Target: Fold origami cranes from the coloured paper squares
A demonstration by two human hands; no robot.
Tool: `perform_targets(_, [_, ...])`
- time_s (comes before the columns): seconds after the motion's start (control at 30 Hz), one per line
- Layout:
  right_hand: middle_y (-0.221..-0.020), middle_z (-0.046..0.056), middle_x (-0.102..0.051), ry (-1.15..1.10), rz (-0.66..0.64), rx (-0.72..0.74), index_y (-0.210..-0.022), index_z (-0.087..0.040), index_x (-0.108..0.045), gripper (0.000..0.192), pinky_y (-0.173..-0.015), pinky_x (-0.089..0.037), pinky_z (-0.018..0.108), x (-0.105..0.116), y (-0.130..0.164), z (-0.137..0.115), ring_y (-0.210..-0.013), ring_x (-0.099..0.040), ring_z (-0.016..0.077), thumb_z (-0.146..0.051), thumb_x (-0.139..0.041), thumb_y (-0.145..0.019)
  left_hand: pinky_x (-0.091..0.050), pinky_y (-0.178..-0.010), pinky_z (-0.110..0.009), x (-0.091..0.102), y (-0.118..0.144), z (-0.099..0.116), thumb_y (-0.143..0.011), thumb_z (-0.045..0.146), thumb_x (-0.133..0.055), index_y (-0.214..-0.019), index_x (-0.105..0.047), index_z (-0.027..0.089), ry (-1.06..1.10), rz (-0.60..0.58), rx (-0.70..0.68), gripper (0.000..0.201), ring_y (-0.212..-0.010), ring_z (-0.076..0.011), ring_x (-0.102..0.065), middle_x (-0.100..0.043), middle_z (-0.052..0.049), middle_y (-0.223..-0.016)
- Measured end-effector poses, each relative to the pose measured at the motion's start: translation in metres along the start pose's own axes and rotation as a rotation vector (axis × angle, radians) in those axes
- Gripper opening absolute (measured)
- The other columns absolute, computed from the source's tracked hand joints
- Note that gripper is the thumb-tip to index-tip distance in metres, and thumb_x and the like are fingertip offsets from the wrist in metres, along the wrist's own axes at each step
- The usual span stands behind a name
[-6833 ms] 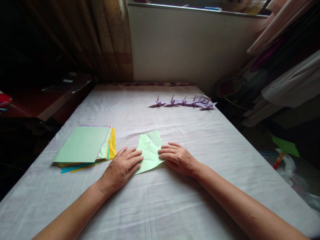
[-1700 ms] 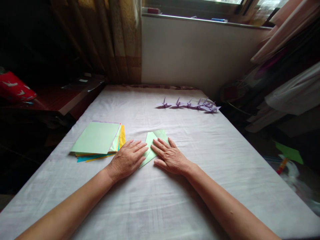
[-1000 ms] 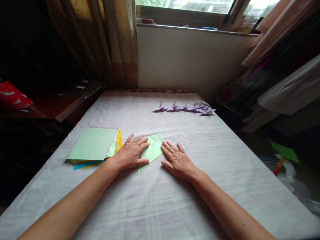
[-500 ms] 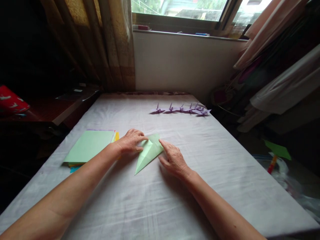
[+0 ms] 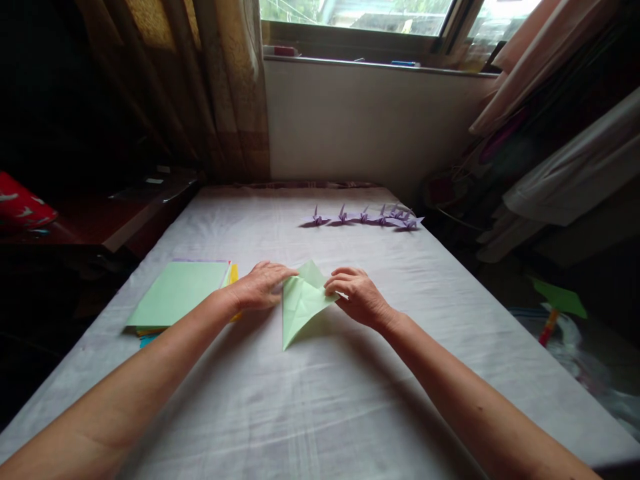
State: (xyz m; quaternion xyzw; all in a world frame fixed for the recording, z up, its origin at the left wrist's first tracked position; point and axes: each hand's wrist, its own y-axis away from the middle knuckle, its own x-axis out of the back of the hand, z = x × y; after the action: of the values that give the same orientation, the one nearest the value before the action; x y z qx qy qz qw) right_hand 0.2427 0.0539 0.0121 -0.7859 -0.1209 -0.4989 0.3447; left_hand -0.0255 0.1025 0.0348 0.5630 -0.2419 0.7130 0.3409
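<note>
A folded sheet of light green paper [image 5: 305, 300] is between my two hands over the cloth-covered table, its long point facing me and a flap rising at the back. My right hand [image 5: 363, 295] pinches its right corner, which is lifted off the cloth. My left hand [image 5: 261, 283] has its fingers closed at the upper left edge of the paper; its thumb is partly hidden. Beside my left forearm lies a stack of square coloured paper [image 5: 177, 293], light green on top, with yellow and blue sheets peeking out.
A row of several purple paper cranes [image 5: 343, 215] stands at the back right of the table [image 5: 310, 413]. A dark wooden surface [image 5: 90, 223] with a red patterned item [image 5: 23, 203] is at the left. Clothes [image 5: 555, 180] hang at the right, above a plastic bag [image 5: 575, 353].
The paper has turned so its long point faces more directly toward me. My right hand has moved slightly right, going from fingers laid on the paper to pinching and lifting its right corner.
</note>
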Motion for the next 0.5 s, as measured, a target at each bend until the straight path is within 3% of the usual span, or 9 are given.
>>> perform_targets(0.07, [-0.101, 0.001, -0.075, 0.096, -0.039, 0.044, -0.084, -0.023, -0.072, 0.022, -0.092, -0.039, 0.036, 0.005, 0.000, 0.007, -0.109, -0.059, 0.0225, -0.006, -0.058, -0.083, -0.027, -0.109, -0.041, -0.001, -0.002, 0.001, -0.074, 0.014, -0.053, -0.135, -0.047, 0.026, -0.004, -0.003, -0.002, 0.063, -0.120, -0.0224, -0.053, -0.063, -0.006, -0.126])
perform_targets(0.13, [-0.109, 0.001, -0.074, 0.189, -0.121, 0.075, -0.089, -0.023, -0.073, 0.024, -0.095, -0.038, 0.039, 0.010, 0.001, 0.012, -0.113, -0.058, 0.0244, -0.007, -0.055, -0.087, -0.031, -0.105, -0.041, -0.002, -0.008, 0.003, -0.073, 0.015, -0.055, -0.132, -0.051, 0.024, -0.031, -0.005, -0.011, 0.061, -0.111, -0.0234, -0.058, -0.067, -0.006, -0.116])
perform_targets(0.27, [-0.121, 0.003, -0.069, 0.273, -0.313, 0.138, -0.106, -0.023, -0.071, 0.031, -0.099, -0.036, 0.040, 0.018, 0.009, 0.017, -0.122, -0.053, 0.0251, -0.006, -0.050, -0.090, -0.035, -0.100, -0.040, -0.002, -0.012, 0.008, -0.074, 0.016, -0.059, -0.104, -0.063, 0.025, -0.042, 0.060, -0.054, 0.031, -0.088, -0.0186, -0.063, -0.071, -0.001, -0.089])
perform_targets(0.37, [-0.131, 0.005, -0.063, 0.289, -0.398, 0.120, -0.120, -0.021, -0.066, 0.038, -0.104, -0.034, 0.042, 0.023, 0.018, 0.015, -0.128, -0.049, 0.0255, -0.007, -0.048, -0.090, -0.034, -0.104, -0.041, -0.005, 0.000, 0.010, -0.078, 0.014, -0.055, -0.082, -0.063, 0.023, -0.044, 0.117, -0.080, 0.013, -0.078, -0.0138, -0.063, -0.068, 0.003, -0.079])
perform_targets(0.5, [-0.146, 0.010, -0.049, 0.303, -0.463, -0.007, -0.122, -0.019, -0.065, 0.040, -0.108, -0.030, 0.047, 0.034, 0.022, -0.002, -0.134, -0.043, 0.0285, -0.009, -0.050, -0.086, -0.036, -0.108, -0.040, -0.018, 0.029, 0.017, -0.083, 0.009, -0.048, -0.081, -0.060, 0.022, -0.155, 0.366, -0.199, 0.018, -0.084, -0.0131, -0.065, -0.067, 0.002, -0.082])
